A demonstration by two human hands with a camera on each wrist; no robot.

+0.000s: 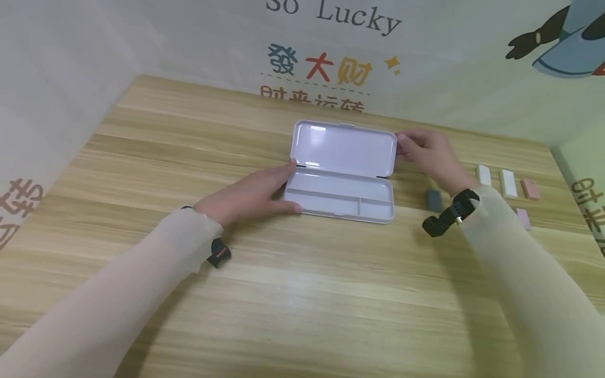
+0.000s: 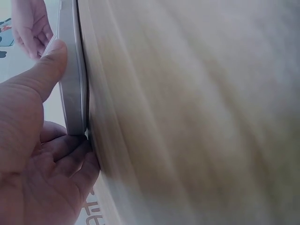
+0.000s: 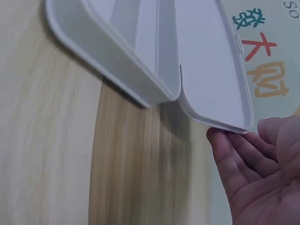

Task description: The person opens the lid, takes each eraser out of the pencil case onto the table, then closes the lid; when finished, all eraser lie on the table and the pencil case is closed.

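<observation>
A white pencil case stands unfolded on the wooden table, its lid tilted back on the hinge. Dividers split its tray into a long rear compartment and two front ones; nothing lies inside. My left hand grips the left end, thumb along the front side and the other fingers round the corner near the hinge. At the lid's right edge is my right hand. Its fingertips touch the outer side of the lid, while the thumb sits just off the rim.
Right of the case lie a dark grey block, two white blocks, a pink block and a lilac block partly behind the right sleeve. A printed cloth hangs behind the table's back edge.
</observation>
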